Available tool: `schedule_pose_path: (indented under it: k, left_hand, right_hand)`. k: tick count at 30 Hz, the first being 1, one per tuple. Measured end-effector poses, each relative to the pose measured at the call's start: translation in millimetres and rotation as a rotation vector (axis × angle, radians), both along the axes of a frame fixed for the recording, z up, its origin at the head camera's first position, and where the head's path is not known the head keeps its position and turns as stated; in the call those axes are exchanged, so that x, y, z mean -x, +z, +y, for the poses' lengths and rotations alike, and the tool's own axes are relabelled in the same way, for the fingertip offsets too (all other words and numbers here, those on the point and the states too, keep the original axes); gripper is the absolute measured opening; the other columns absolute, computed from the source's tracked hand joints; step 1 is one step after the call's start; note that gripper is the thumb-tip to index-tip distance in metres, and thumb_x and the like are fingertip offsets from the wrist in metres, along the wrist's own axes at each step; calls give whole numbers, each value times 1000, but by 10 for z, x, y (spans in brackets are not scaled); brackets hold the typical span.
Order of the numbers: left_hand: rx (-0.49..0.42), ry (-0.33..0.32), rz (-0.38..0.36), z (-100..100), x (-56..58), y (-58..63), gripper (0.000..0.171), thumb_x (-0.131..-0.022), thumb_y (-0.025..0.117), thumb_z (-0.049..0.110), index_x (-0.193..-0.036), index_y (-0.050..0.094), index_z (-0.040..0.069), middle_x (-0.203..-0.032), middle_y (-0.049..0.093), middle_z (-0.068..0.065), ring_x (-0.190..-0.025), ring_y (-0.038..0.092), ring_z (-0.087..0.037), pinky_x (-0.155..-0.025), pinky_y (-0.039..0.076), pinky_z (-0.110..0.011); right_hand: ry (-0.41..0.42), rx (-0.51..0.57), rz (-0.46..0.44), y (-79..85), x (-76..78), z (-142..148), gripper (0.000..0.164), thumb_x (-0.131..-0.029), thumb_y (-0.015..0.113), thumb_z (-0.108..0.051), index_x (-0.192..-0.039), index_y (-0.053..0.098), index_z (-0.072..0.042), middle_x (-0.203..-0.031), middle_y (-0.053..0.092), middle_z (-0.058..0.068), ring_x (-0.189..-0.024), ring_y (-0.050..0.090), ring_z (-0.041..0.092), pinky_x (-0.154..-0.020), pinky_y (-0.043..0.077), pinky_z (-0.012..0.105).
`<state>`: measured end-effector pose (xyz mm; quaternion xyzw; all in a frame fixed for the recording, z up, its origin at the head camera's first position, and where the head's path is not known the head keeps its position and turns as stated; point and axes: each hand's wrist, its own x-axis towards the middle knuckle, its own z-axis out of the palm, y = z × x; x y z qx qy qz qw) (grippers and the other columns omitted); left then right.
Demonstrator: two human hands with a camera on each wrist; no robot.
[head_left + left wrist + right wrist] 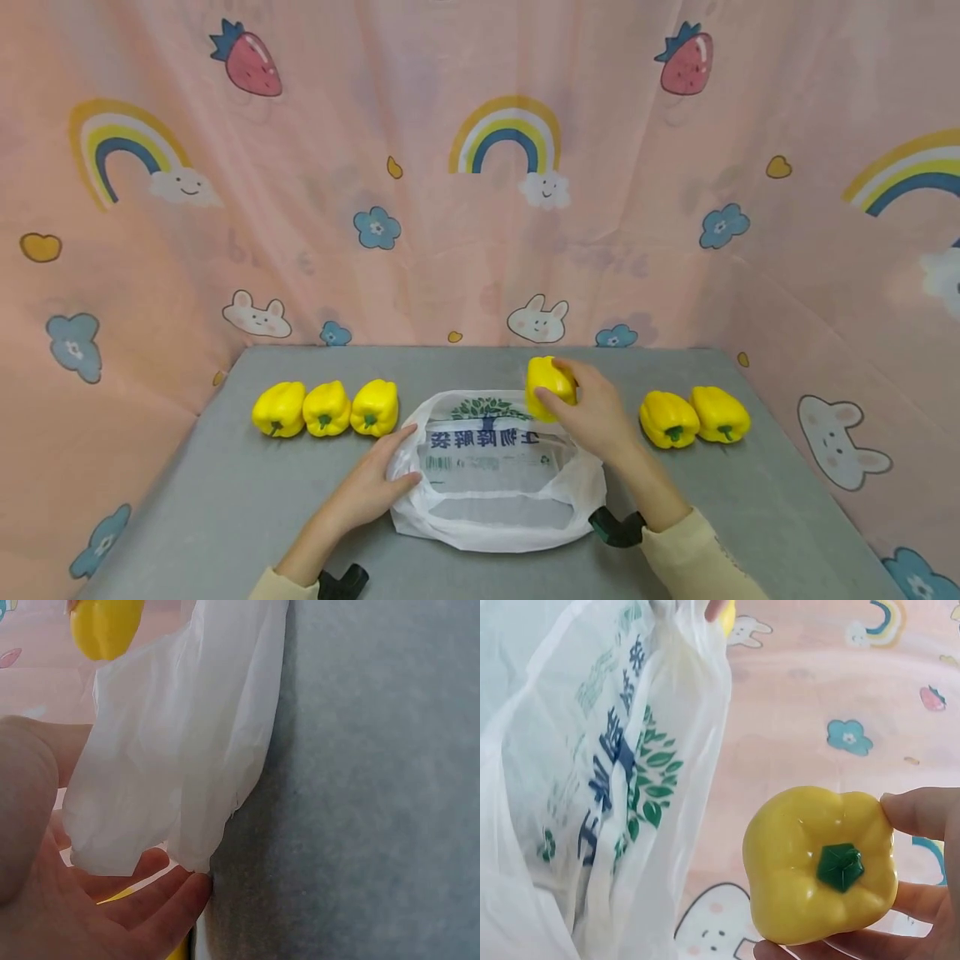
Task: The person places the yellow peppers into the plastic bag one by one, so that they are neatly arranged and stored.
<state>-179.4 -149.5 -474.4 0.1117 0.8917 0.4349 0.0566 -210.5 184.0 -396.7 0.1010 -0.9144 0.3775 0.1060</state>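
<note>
A white plastic bag (498, 537) with a green tree and blue lettering lies on the grey table, its mouth spread wide. My left hand (371, 482) rests against its left side, thumb and fingers spread apart along the rim. In the left wrist view, the bag's thin white film (172, 742) hangs over part of that hand (97, 900). My right hand (596, 408) grips a yellow bell pepper (546, 385) above the bag's far right rim. The right wrist view shows this pepper (810, 862) between thumb and fingers, its green stem facing the camera.
Left of the bag, yellow bell peppers stand in a row: one outermost (279, 409), one in the middle (327, 408) and one nearest the bag (375, 407). Two others, an inner pepper (669, 418) and an outer pepper (720, 413), sit at the right. A pink patterned curtain (480, 250) surrounds the table.
</note>
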Motion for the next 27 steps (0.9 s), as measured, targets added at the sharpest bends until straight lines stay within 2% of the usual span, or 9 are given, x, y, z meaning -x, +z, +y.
schedule_pose_path:
  k: [10,18,27]
  left_hand:
    - [-4,-5,8,-16,2,-30,69,-92,74,19,-154,44,18,-156,42,-16,-143,38,-41,-113,28,-68]
    - [-5,-2,21,-8,21,-39,67,-92,74,18,-153,46,17,-155,43,-17,-142,39,-42,-113,29,-68]
    - [1,2,23,-17,22,-47,67,-92,74,17,-153,46,16,-155,44,-17,-142,40,-42,-113,30,-67]
  right_hand:
    - [5,65,-48,-60,27,-264,61,-95,71,-38,-144,53,-6,-142,55,16,-119,57,33,-99,52,52]
    - [9,80,-46,-145,27,-470,59,-93,73,-35,-142,56,-6,-139,59,14,-117,59,32,-100,52,51]
    - [54,79,-69,-285,46,-653,58,-92,74,-36,-141,58,-9,-134,61,10,-110,59,26,-97,54,46]
